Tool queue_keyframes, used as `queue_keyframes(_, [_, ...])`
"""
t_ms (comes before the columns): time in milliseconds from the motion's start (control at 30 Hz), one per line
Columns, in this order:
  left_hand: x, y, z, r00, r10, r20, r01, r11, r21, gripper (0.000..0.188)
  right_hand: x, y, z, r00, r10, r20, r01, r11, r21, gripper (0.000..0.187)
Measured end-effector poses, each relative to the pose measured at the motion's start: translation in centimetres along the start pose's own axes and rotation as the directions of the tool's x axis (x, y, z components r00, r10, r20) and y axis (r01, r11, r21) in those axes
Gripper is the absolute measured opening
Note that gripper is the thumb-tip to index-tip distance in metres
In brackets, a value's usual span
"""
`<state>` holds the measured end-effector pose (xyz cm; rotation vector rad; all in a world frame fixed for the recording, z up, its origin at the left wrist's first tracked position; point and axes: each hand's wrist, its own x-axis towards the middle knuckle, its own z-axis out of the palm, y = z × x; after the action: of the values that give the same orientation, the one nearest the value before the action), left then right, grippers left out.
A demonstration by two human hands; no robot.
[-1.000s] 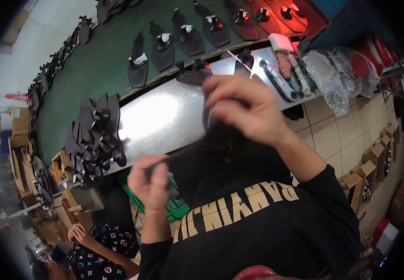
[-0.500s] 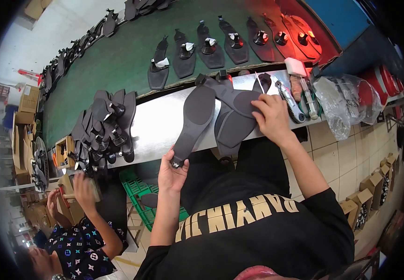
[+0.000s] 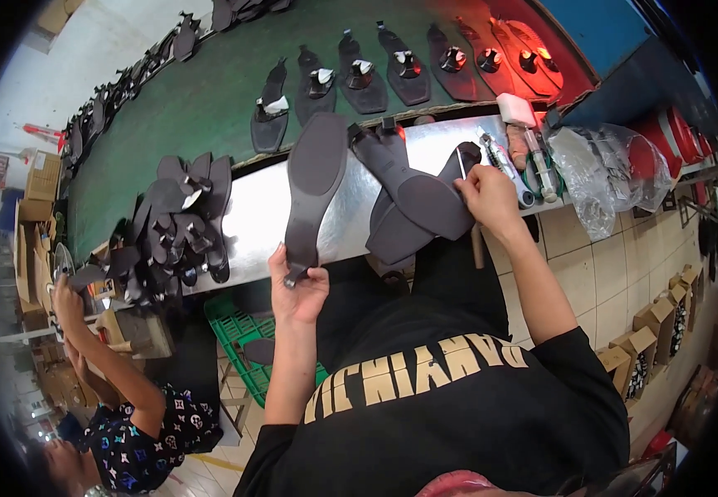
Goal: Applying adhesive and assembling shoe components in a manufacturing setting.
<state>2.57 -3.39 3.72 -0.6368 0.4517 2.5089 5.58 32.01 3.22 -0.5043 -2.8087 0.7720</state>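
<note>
My left hand (image 3: 301, 291) is closed on the narrow heel end of a dark grey shoe sole (image 3: 317, 157), which it holds upright above the metal bench, wide end away from me. In my right hand (image 3: 495, 203) is a thin tool with a pale narrow tip (image 3: 461, 162) and a brown handle (image 3: 478, 248) sticking out below the fist; its exact kind is unclear. Beside that hand, several more dark soles (image 3: 433, 205) lie crossed over one another at the bench's near edge.
Sandals with heels (image 3: 359, 79) stand in a row on the green table (image 3: 160, 108), the right ones under red light. A sandal pile (image 3: 181, 215) lies at left. A utility knife (image 3: 504, 166) and plastic bag (image 3: 607, 170) lie at right. A co-worker (image 3: 147, 414) reaches at left.
My left hand has lifted the sole away from the stacked soles, slightly to the left. The right hand has closed more into a fist and shifted a little right. The co-worker's hands moved left.
</note>
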Motion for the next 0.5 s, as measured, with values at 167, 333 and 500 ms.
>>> queue_keyframes(167, [0.2,-0.7,2.3,0.995,-0.028,-0.098,0.018,0.994,-0.106,0.020,-1.1,-0.6,-2.7,0.990,-0.005,-0.142,0.034,0.979,0.200,0.018])
queue_keyframes(333, [-0.1,-1.6,3.7,0.990,0.038,-0.139,-0.045,0.998,-0.049,0.019,-5.4,-9.9,-3.3,0.926,-0.212,0.311,-0.098,0.660,0.744,0.022])
queue_keyframes(500, [-0.8,-3.3,4.7,0.994,-0.050,-0.095,0.050,0.999,0.002,0.017,-7.7,-14.4,0.7,0.810,-0.390,0.438,-0.194,0.527,0.827,0.054])
